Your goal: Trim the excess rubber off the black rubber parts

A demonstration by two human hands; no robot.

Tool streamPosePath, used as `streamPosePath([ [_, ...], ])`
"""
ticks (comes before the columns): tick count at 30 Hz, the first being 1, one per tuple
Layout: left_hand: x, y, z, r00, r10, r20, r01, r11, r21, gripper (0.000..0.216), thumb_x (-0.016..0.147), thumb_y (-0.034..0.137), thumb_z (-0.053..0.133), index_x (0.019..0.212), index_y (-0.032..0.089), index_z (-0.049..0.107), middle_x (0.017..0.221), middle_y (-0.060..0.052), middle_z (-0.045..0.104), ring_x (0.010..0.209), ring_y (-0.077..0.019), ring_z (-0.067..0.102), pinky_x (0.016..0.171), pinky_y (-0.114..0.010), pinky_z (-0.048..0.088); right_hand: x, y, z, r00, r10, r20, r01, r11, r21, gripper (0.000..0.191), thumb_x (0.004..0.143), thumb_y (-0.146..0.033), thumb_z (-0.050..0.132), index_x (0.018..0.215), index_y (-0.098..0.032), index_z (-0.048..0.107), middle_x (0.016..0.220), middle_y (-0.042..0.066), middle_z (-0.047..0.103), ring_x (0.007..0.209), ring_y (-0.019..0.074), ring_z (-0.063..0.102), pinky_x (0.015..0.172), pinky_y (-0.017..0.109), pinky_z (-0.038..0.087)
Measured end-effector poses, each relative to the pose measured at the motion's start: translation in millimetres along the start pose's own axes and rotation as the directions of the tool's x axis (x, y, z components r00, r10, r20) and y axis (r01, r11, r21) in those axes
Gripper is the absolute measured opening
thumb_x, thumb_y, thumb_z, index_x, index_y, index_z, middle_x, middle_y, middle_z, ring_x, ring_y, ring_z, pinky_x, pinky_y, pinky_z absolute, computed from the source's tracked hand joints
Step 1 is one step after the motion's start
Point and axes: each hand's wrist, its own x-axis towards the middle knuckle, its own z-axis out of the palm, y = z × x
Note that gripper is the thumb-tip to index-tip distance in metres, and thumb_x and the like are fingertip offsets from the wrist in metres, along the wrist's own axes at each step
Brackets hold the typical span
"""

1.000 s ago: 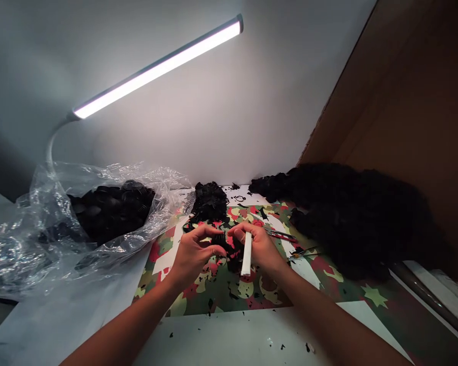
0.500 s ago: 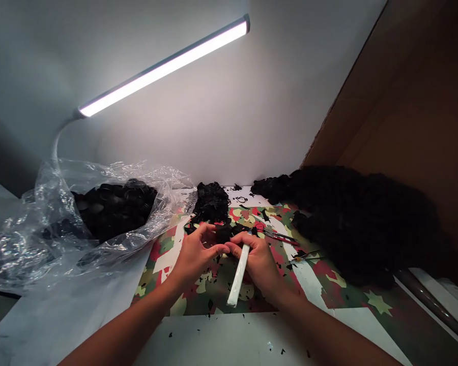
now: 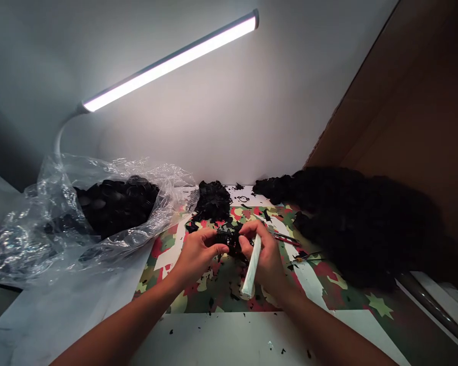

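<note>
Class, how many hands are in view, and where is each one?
2. The left hand is over the patterned sheet, pinching a black ribbed piece; the right hand is to its right, holding a white stick. No others show.

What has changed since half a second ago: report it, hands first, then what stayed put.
The right hand has drawn away rightward from the left hand, opening a gap between their thumbs; the lower end of its white stick has swung right. Nothing was visibly let go. The left hand keeps its black piece; the plastic bag stays put.
</note>
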Motion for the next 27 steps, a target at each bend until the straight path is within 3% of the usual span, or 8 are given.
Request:
streamPosePath([
  [2,0,-3,0,1.0,0.02,0.0,-0.02,0.999,0.049,0.013,0.076,0.029,0.074,0.073,0.016,0.073,0.067,0.0,0.064,0.066,-0.0148,0.054,0.06,-0.024,0.039,3,1,-3,0.999,-0.032,-0.001,0.032,0.999,0.015,0.01,0.091,-0.032,0.06,0.094,-0.022,0.063,0.087,0.002,0.062,0.078,0.0185,0.058,0.07,0.03,0.045],
  [6,-2,-4,3,1.0,0.02,0.013,-0.021,0.995,0.099,0.011,0.077,0.024,0.071,0.069,0.016,0.073,0.068,0.0,0.06,0.065,-0.0153,0.054,0.058,-0.024,0.039,6,6,-4,0.991,-0.065,0.115,0.059,0.997,0.058,0.017,0.091,-0.033,0.064,0.104,-0.024,0.071,0.103,0.006,0.067,0.095,0.0234,0.062,0.081,0.035,0.048],
  [15,-4,-9,7,0.998,0.063,0.028,-0.068,0.974,0.215,0.017,0.077,0.011,0.063,0.07,0.019,0.077,0.066,0.001,0.05,0.063,-0.0137,0.049,0.055,-0.024,0.036,2,7,1,0.955,-0.098,0.281,0.094,0.995,0.03,0.015,0.087,-0.026,0.07,0.099,-0.027,0.078,0.094,0.005,0.071,0.093,0.0239,0.064,0.08,0.036,0.05],
  [22,-6,-2,8,0.998,0.032,0.06,-0.04,0.99,0.137,0.008,0.077,0.022,0.073,0.081,0.024,0.08,0.071,0.002,0.05,0.065,-0.0137,0.051,0.057,-0.023,0.038,6,1,-4,0.975,-0.082,0.205,0.088,0.996,-0.024,0.01,0.082,-0.017,0.068,0.077,-0.021,0.075,0.075,0.003,0.071,0.069,0.0188,0.06,0.069,0.033,0.045],
  [27,-10,1,17,0.992,0.124,0.011,-0.122,0.955,0.269,0.017,0.076,0.007,0.071,0.079,0.022,0.079,0.07,0.002,0.053,0.065,-0.0126,0.052,0.06,-0.023,0.039,6,-5,-6,0.98,0.051,0.191,-0.049,0.999,-0.014,0.011,0.074,-0.012,0.062,0.067,-0.02,0.068,0.067,0.0,0.067,0.065,0.0161,0.055,0.06,0.027,0.04],
])
